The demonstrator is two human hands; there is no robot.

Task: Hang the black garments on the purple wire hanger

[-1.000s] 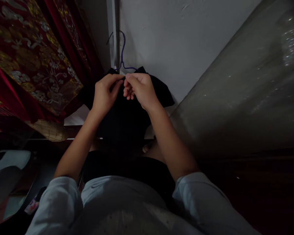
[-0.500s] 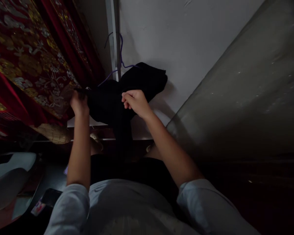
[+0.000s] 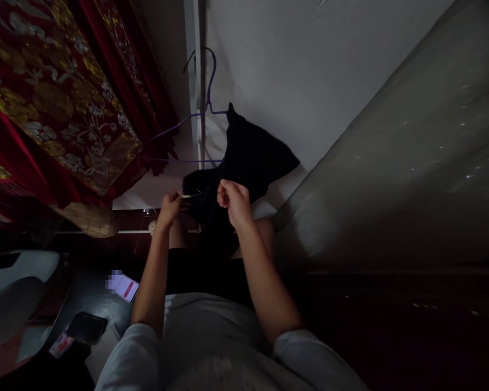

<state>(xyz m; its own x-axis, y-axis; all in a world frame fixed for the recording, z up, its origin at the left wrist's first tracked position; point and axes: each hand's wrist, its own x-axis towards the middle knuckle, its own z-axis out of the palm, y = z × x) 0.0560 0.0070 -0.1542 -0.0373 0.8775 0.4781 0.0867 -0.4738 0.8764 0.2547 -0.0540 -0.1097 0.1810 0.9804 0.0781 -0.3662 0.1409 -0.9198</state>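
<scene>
A black garment (image 3: 256, 152) hangs from the right side of a purple wire hanger (image 3: 175, 128), whose left arm and bottom bar are bare. The hanger's hook loops over a pale upright rail (image 3: 199, 81). My left hand (image 3: 171, 207) is closed in a pinch at the garment's left edge, where a small pale strip, perhaps a label, shows by the fingertips. My right hand (image 3: 235, 202) is closed on the cloth lower down, in front of the garment's middle. Folds hide the garment's exact kind, and its lower part merges with my dark shorts.
Red curtain-like cloth with gold and silver decoration (image 3: 65, 108) hangs at the left. A grey sheet-like surface (image 3: 391, 163) slants along the right. At lower left, a lit phone (image 3: 124, 286) and a dark phone-like object (image 3: 87, 328) lie on a dark surface.
The garment's left part has come off the hanger, baring its left arm and bottom bar. My left hand has moved right and down with the cloth; my right hand has moved slightly down.
</scene>
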